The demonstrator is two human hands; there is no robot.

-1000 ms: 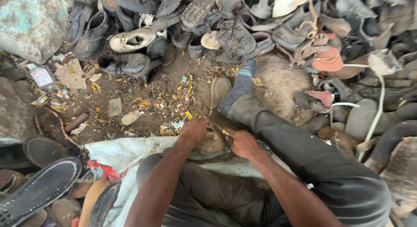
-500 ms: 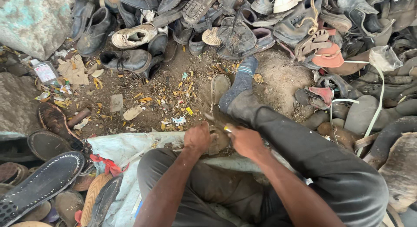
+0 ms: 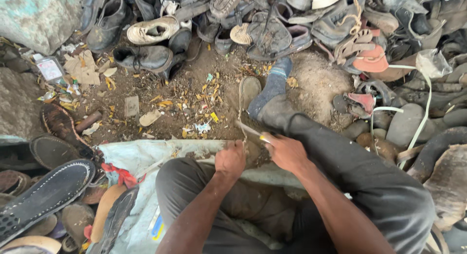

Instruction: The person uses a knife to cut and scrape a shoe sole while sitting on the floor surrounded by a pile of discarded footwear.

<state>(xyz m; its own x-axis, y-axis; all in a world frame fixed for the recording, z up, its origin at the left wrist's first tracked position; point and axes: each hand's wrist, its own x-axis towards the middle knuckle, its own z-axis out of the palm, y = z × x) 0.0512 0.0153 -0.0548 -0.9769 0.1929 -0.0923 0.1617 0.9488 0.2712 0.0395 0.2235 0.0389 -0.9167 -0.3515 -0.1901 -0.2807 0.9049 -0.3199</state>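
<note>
Brown worn shoe sole (image 3: 253,154) clamped in curled left hand (image 3: 230,159); right hand (image 3: 287,152) grips thin metal blade (image 3: 249,129) above pale sack (image 3: 141,159).

Your left hand (image 3: 230,159) is balled into a tight fist, knuckles up, gripping something low between your knees. Your left forearm runs up from the bottom edge, bare, angled slightly to the right. Your right hand (image 3: 287,152) sits just beside the left one, close but apart, fingers curled shut around a thin handle, thumb pointing toward your left fist. Your right forearm comes in from the lower right, bare too, slanting up and left. Both wrists are bent down and both arms converge ahead of your lap. Your right leg stretches forward, knee bent; your left thigh lies under the left arm.
</note>
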